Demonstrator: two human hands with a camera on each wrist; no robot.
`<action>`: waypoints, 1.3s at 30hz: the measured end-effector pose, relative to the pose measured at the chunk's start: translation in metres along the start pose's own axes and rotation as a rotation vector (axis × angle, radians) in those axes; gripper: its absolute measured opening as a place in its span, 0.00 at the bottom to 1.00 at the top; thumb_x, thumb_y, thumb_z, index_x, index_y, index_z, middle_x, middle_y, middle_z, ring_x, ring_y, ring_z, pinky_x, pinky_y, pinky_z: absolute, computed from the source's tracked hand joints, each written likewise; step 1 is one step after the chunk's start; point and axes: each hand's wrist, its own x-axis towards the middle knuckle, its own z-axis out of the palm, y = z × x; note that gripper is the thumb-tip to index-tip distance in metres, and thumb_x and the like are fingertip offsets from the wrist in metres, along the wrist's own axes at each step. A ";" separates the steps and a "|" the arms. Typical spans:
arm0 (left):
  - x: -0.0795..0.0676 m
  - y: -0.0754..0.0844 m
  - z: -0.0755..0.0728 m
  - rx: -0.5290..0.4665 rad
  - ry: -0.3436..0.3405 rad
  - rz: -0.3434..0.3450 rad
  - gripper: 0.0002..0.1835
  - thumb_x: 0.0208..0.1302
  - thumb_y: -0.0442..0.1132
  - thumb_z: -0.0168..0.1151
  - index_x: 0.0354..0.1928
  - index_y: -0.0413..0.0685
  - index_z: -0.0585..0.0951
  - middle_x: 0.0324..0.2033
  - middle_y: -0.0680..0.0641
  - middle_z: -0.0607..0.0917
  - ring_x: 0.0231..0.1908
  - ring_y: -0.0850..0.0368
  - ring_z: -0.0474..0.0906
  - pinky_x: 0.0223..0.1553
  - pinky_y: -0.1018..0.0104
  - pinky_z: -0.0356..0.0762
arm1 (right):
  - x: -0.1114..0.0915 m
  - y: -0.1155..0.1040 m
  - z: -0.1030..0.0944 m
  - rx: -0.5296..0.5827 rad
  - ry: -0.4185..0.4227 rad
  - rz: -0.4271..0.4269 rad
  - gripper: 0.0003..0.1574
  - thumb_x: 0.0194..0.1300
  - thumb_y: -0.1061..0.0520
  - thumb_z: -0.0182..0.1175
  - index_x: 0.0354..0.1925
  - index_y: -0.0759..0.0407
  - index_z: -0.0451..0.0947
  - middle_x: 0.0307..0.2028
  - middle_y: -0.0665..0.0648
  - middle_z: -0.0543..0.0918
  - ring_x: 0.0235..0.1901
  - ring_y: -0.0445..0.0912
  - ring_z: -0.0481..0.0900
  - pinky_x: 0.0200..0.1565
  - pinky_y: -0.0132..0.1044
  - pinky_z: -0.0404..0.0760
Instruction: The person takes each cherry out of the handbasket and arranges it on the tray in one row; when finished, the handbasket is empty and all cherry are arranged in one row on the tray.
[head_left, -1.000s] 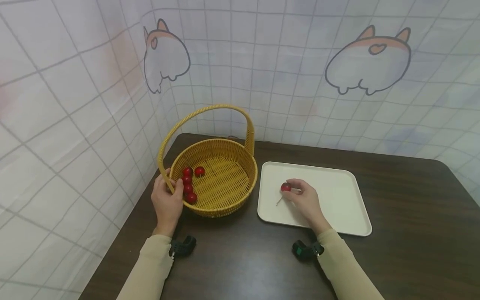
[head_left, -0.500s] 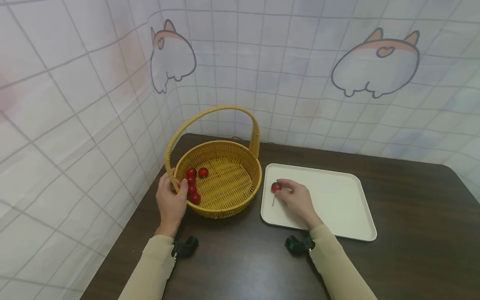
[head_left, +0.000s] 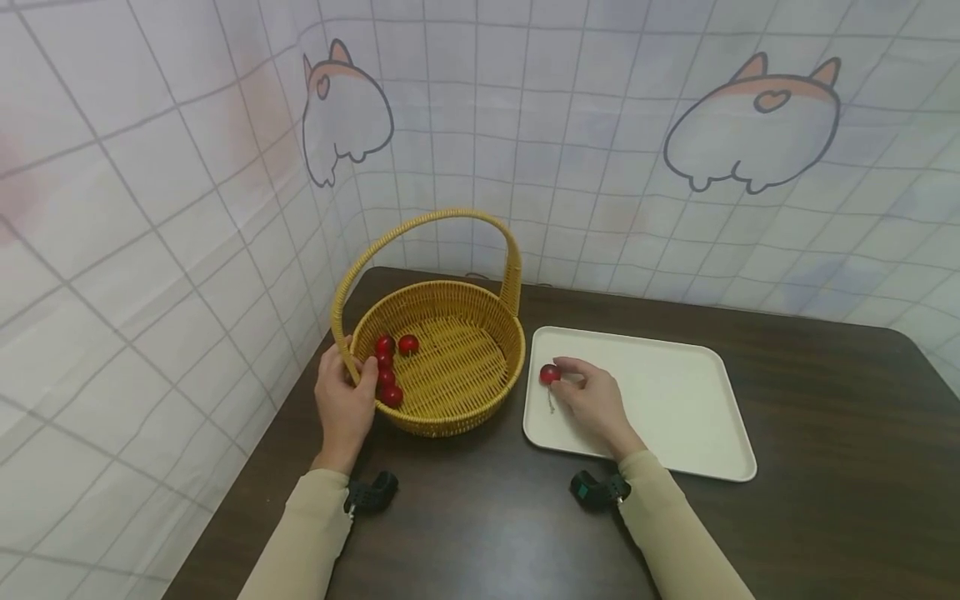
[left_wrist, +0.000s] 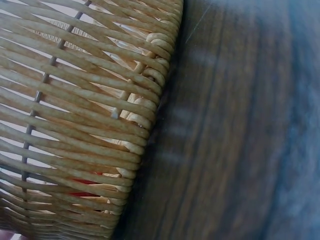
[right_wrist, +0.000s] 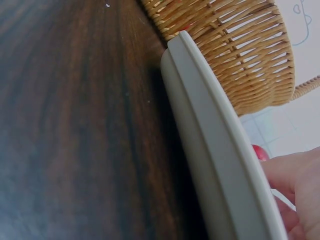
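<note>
My left hand [head_left: 345,408] grips the left rim of a yellow woven basket [head_left: 453,425], its thumb over the edge by the foot of the tall handle. Several red cherries [head_left: 392,396] lie along that side inside the basket. Over the left part of a white tray [head_left: 675,400], my right hand [head_left: 596,402] pinches one cherry [head_left: 550,374] at the fingertips, stem pointing down. The right wrist view catches a bit of this cherry [right_wrist: 259,152] past the thumb, behind the tray rim [right_wrist: 225,130]. Basket weave [left_wrist: 75,110] fills much of the left wrist view, with red showing through its gaps.
The dark wooden table [head_left: 480,533] carries both basket and tray, with a narrow gap between them. A patterned white curtain [head_left: 585,167] rises behind the table and along its left side. The basket's handle [head_left: 450,214] arches high above it.
My right hand has moved left over the tray with the cherry, then stayed nearly still, the stem shifting a little. My left hand keeps its grip on the basket. The head view has shifted slightly.
</note>
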 end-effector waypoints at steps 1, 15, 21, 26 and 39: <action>0.000 0.000 -0.001 -0.001 -0.003 -0.002 0.11 0.64 0.36 0.63 0.26 0.41 0.73 0.58 0.40 0.77 0.60 0.43 0.71 0.56 0.43 0.68 | 0.000 0.000 0.000 0.004 -0.003 0.001 0.26 0.62 0.57 0.62 0.59 0.53 0.78 0.52 0.56 0.83 0.27 0.42 0.77 0.29 0.33 0.71; 0.005 0.000 -0.007 0.027 -0.074 -0.048 0.11 0.68 0.41 0.61 0.32 0.41 0.76 0.62 0.47 0.76 0.52 0.50 0.76 0.37 0.69 0.70 | -0.002 0.002 0.000 0.048 0.075 -0.010 0.21 0.68 0.53 0.60 0.57 0.55 0.78 0.52 0.57 0.83 0.42 0.50 0.82 0.35 0.35 0.78; 0.009 0.000 -0.009 -0.022 -0.098 -0.128 0.11 0.68 0.43 0.62 0.43 0.42 0.80 0.60 0.50 0.79 0.38 0.55 0.76 0.29 0.76 0.69 | 0.000 0.003 0.000 0.130 0.169 0.026 0.18 0.70 0.55 0.57 0.55 0.56 0.78 0.51 0.57 0.83 0.34 0.47 0.82 0.27 0.32 0.79; 0.008 -0.002 -0.011 -0.045 -0.103 -0.151 0.15 0.67 0.48 0.62 0.44 0.43 0.80 0.63 0.51 0.77 0.51 0.54 0.77 0.33 0.79 0.70 | -0.002 -0.005 -0.002 0.265 0.276 0.005 0.15 0.69 0.55 0.57 0.52 0.57 0.80 0.45 0.56 0.82 0.28 0.45 0.78 0.25 0.28 0.75; 0.014 -0.009 -0.009 -0.065 -0.122 -0.164 0.14 0.66 0.46 0.64 0.44 0.43 0.81 0.62 0.51 0.77 0.56 0.54 0.76 0.45 0.67 0.73 | -0.023 -0.104 0.028 0.375 0.026 -0.346 0.13 0.66 0.60 0.63 0.47 0.64 0.81 0.43 0.59 0.84 0.40 0.42 0.81 0.45 0.35 0.79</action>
